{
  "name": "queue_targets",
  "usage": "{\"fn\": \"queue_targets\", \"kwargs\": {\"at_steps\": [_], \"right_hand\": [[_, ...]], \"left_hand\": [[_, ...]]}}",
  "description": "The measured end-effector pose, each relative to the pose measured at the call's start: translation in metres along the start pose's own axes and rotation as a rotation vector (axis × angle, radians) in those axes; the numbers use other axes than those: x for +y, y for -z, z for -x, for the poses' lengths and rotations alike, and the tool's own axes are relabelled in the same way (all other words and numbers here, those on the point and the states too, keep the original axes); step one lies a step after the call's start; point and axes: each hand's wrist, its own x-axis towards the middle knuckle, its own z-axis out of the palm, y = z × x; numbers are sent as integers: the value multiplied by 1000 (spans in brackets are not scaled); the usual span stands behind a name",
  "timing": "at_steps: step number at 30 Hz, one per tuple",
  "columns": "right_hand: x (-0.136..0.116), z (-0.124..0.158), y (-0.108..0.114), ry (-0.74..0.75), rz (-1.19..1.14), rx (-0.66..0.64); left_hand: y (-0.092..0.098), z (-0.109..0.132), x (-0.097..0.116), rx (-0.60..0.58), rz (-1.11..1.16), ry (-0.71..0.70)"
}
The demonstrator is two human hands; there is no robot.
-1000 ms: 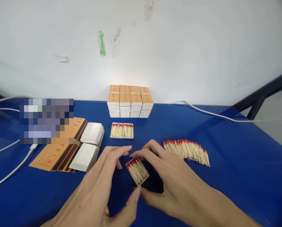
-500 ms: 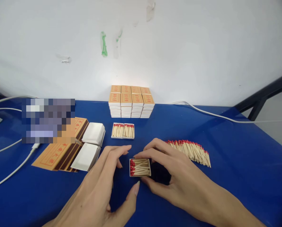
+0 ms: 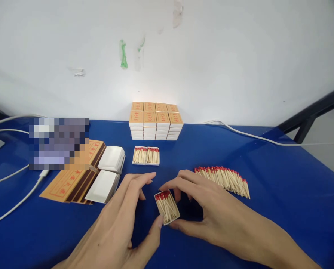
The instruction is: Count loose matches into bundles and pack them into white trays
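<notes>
A small white matchbox tray [image 3: 167,206] filled with red-tipped matches lies on the blue table [image 3: 281,209], red tips pointing away from me. My right hand [image 3: 208,209] grips it between index finger at the far end and thumb at the near end. My left hand [image 3: 122,224] rests on the table just left of the tray, fingers spread, thumb tip touching the tray's near corner. A loose pile of matches [image 3: 223,180] lies to the right, just beyond my right hand.
Two filled trays [image 3: 146,155] sit side by side behind my hands. A block of stacked closed matchboxes [image 3: 155,121] stands by the wall. Flat orange sleeves [image 3: 71,181] and stacks of white empty trays [image 3: 106,175] lie at left. White cables [image 3: 12,203] cross the table.
The tray has been turned on the table: angled a second ago, then lying crosswise with tips to the left, now angled with its tips away from me. Both hands stayed around it.
</notes>
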Motion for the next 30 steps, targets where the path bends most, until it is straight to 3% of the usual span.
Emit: {"fn": "queue_targets", "kwargs": {"at_steps": [3,11,19,30], "right_hand": [[0,-1,1,-5,-38,50],[14,-27,24,-107,36,363],[24,-66,35,-69,66,262],[23,-70,35,-82,71,214]], "left_hand": [[-1,-1,-1,-3,2,-3],[3,2,7,37,10,29],[2,-1,4,38,-39,-98],[1,1,1,-28,-85,-146]]}}
